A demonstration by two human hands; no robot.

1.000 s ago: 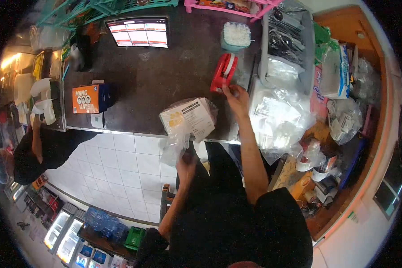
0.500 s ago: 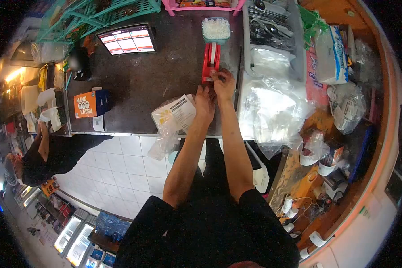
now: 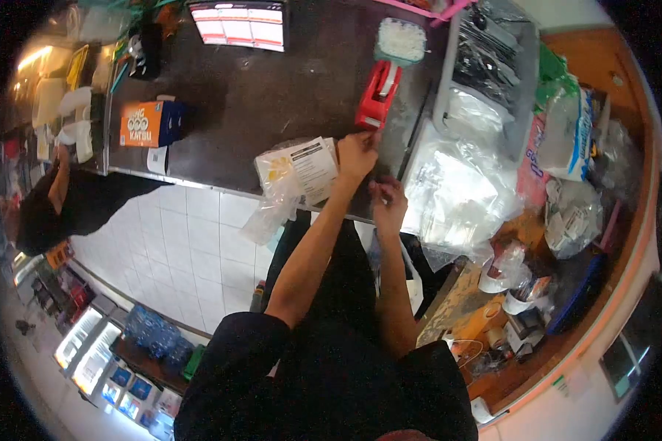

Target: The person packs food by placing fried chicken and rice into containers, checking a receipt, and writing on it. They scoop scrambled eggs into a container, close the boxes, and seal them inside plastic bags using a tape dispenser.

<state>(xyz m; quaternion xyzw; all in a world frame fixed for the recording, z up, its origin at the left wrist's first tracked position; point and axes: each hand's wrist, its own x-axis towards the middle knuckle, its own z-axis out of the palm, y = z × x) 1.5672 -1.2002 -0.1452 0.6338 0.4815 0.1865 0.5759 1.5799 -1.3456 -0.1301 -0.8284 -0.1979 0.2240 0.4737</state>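
Observation:
A red tape dispenser (image 3: 375, 99) with a pale roll lies toward the back of the dark counter. My left hand (image 3: 357, 156) is at its near end, fingers curled in and fingertips against or just short of the dispenser. Closer to me, my right hand (image 3: 390, 204) hovers by the counter's front edge with its fingers pinched together. Whatever sits in that pinch is too small to make out. Left of my left hand lies a clear plastic bag (image 3: 278, 198) around a packet, with a printed paper slip (image 3: 312, 170) on it.
Behind the dispenser stands a tub of white bits (image 3: 401, 40). A lit tablet (image 3: 239, 26) and an orange-blue box (image 3: 143, 123) are to the left. Clear plastic bags (image 3: 449, 176) and a grey bin (image 3: 445, 95) line the right. Another person's arm (image 3: 60, 180) shows far left.
My right hand has drawn back from the dispenser toward me. My left hand has moved up to the dispenser's near end. The camera view has shifted and tilted.

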